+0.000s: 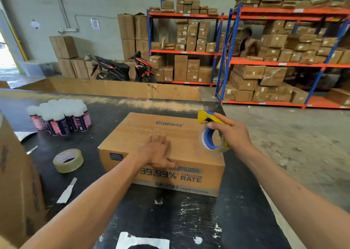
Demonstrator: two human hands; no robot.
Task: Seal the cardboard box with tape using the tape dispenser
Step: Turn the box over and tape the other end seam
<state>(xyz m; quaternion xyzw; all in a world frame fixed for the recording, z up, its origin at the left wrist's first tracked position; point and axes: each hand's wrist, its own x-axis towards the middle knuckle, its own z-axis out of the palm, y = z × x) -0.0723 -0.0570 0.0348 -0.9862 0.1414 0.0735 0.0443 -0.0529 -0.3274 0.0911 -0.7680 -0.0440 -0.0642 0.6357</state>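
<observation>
A closed brown cardboard box (144,131) marked "Glodway" lies on the black table (170,216), with clear tape shining across its top. My left hand (158,151) rests flat on the near part of the lid, fingers spread, thumb over the front edge. My right hand (230,134) grips the yellow and blue tape dispenser (210,135) with its clear tape roll, held at the box's right edge, just above the top.
A loose tape roll (68,160) lies left of the box. Several spray cans with white caps (60,116) stand at the far left. A large cardboard box (17,182) fills the left edge. A blade (67,191) lies on the table. Shelves of cartons (274,59) stand behind.
</observation>
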